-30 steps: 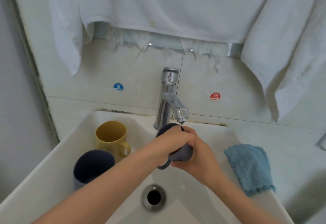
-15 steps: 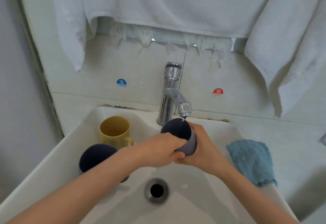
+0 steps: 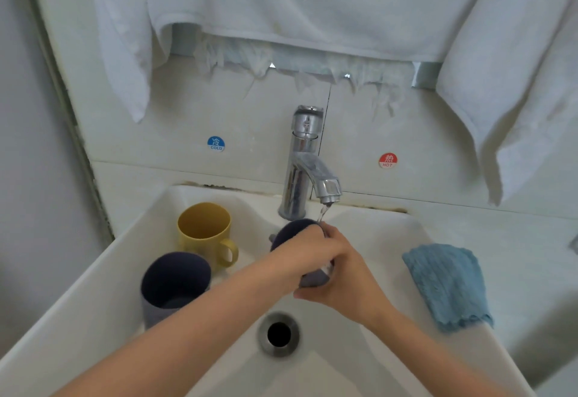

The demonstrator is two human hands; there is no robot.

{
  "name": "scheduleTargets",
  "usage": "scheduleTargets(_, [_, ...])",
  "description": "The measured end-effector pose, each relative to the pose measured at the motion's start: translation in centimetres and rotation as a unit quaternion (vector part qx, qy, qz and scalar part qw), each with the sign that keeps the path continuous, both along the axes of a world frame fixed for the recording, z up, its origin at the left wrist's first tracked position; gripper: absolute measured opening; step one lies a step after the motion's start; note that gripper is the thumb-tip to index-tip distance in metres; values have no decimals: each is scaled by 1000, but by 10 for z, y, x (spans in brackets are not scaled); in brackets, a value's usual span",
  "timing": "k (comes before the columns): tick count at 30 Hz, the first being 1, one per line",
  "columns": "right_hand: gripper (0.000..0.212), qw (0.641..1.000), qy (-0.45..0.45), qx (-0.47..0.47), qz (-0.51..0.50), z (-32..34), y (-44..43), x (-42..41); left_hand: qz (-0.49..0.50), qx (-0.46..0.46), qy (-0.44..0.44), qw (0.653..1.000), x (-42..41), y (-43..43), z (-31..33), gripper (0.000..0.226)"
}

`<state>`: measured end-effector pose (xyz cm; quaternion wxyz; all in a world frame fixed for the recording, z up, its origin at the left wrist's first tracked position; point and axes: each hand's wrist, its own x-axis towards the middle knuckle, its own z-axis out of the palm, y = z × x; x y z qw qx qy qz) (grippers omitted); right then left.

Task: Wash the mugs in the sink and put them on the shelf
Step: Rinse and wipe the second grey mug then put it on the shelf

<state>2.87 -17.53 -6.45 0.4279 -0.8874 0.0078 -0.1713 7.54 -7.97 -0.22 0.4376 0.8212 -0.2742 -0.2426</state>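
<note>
Both hands hold a dark grey mug (image 3: 289, 231) under the chrome tap (image 3: 308, 165), and a thin stream of water falls onto it. My left hand (image 3: 308, 249) lies over the mug's top and side with its fingers curled round the rim. My right hand (image 3: 342, 290) grips the mug from below and from the right. Most of that mug is hidden by the hands. A yellow mug (image 3: 205, 234) stands upright at the back left of the white sink (image 3: 78, 312). In front of it stands a second dark mug (image 3: 173, 284), with some water inside.
The round drain (image 3: 278, 334) is in the sink floor below the hands. A folded blue cloth (image 3: 450, 284) lies on the sink's right ledge. White towels (image 3: 312, 5) hang above the tap. Cold and hot stickers are on the wall tiles.
My left hand has slid up over the held mug's mouth, which showed open half a second ago. The mug stays under the tap, and the two other mugs have not moved.
</note>
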Motion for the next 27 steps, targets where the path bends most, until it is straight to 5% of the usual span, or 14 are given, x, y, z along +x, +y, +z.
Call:
scheduleTargets(8, [106,992,62,-110,19,15,-14,0,119,-95,48,987,4,13,-13,20])
scheduleTargets(15, [90,983,166,-8,78,40,-40,-13,190,-218,304,908,1,24,-24,21])
scheduleTargets(18, [79,989,134,15,61,47,-42,-17,185,-235,377,877,-2,23,-22,28])
scheduleTargets(27, [50,999,-26,5,-17,45,-27,-16,200,-256,419,848,-2,33,-34,23])
